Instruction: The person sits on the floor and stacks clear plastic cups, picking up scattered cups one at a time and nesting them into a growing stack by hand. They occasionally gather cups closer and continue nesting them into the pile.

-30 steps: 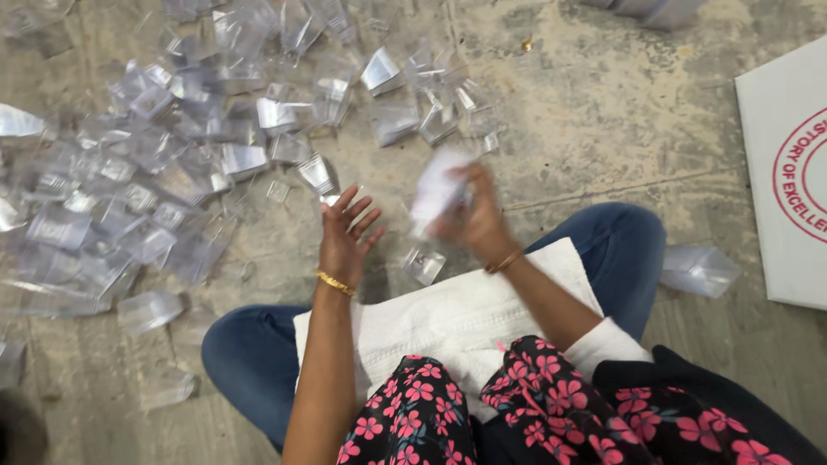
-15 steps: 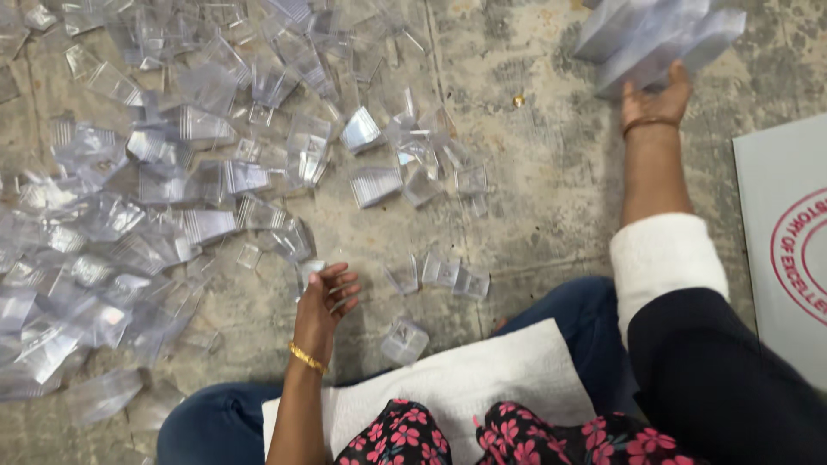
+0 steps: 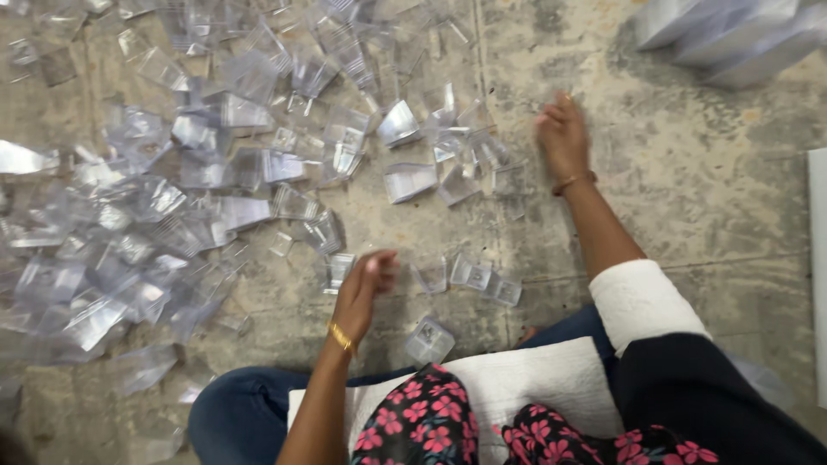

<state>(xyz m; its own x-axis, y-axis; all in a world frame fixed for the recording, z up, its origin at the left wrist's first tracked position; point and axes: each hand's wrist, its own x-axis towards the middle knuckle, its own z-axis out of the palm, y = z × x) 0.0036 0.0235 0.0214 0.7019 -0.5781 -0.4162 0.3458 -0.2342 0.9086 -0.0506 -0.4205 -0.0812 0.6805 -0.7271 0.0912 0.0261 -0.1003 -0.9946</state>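
Several small clear plastic boxes (image 3: pixel 198 189) lie scattered over the concrete floor, mostly at the left and centre. My left hand (image 3: pixel 366 288) reaches forward with loosely curled fingers, just touching a small clear box (image 3: pixel 338 269); a gold bangle is on its wrist. My right hand (image 3: pixel 562 136) is stretched far forward, palm down on the floor beside clear boxes (image 3: pixel 482 159), fingers apart and holding nothing. A white cloth (image 3: pixel 525 387) lies across my lap.
A heap of stacked clear boxes (image 3: pixel 728 30) sits at the top right. A white board's edge (image 3: pixel 817 267) shows at the right border. Bare concrete (image 3: pixel 706 172) lies between them. More clear boxes (image 3: pixel 478 277) lie near my knees.
My right hand dropped from the raised stack at the top right and came down onto the floor near the centre boxes. My left hand slid slightly forward toward a small box.
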